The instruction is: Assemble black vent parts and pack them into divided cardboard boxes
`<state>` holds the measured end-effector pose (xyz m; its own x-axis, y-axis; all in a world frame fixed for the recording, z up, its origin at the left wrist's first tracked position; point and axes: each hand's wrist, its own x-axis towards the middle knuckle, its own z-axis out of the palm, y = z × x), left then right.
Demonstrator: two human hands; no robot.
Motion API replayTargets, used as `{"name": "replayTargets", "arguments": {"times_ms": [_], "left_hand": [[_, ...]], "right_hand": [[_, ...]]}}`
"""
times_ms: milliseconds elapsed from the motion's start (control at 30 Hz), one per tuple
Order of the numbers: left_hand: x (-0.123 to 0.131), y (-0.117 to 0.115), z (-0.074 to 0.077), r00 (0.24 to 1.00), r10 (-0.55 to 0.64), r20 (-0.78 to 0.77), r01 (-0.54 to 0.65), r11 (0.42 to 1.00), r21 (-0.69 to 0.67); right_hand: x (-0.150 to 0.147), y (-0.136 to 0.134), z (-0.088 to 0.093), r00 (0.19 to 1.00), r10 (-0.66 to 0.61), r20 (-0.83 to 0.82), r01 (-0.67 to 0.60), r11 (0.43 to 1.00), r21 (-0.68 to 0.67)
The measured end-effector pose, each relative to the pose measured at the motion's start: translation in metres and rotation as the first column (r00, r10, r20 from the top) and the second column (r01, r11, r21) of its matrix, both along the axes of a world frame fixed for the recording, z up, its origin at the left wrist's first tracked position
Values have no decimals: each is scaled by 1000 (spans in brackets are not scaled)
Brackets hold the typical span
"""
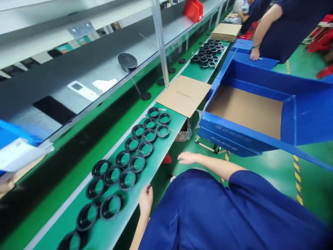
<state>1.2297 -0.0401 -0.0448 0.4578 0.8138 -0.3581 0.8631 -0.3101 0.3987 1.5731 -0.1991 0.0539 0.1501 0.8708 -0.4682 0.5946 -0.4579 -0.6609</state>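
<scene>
My left hand (145,200) rests at the near edge of the green bench (156,158), its fingers loosely bent and nothing in them. It is closest to the nearest of several black plastic rings (111,206), which lie in a double row along the bench (145,133). Held out past the bench edge, over the floor, is my right hand (187,158), flat with the fingers stretched and empty. My blue shirt (221,215) fills the lower right.
A cardboard sheet (184,95) lies beyond the rings, with more black rings (208,55) and stacked cardboard (225,32) farther on. A large blue bin (299,111) lined with cardboard stands to the right. Co-workers in blue (286,27) stand behind it. A blurred hand (5,187) holds a blue-white object at far left.
</scene>
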Motion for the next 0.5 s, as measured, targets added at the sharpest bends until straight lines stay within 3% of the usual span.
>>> {"name": "replayTargets", "arguments": {"times_ms": [100, 200, 267, 300, 333, 400, 500], "left_hand": [[28, 44, 16, 991, -96, 94, 101, 994, -40], [65, 58, 22, 967, -190, 172, 202, 978, -59], [87, 54, 19, 955, -213, 206, 236, 968, -92], [95, 49, 16, 952, -214, 218, 242, 964, -111], [102, 43, 11, 950, -212, 230, 245, 961, -127], [111, 32, -1, 947, -203, 247, 245, 958, -152], [115, 22, -22, 953, -187, 240, 229, 961, -158]], "right_hand": [[34, -21, 60, 988, -50, -145, 88, 959, 270], [100, -68, 124, 928, -303, -219, 372, 801, 470], [155, -100, 150, 821, -557, -124, 529, 662, 530], [184, -114, 154, 756, -653, -48, 568, 618, 543], [212, -124, 151, 700, -712, 53, 583, 612, 534], [261, -136, 131, 655, -708, 264, 578, 694, 429], [307, -126, 81, 716, -573, 398, 529, 818, 226]]}}
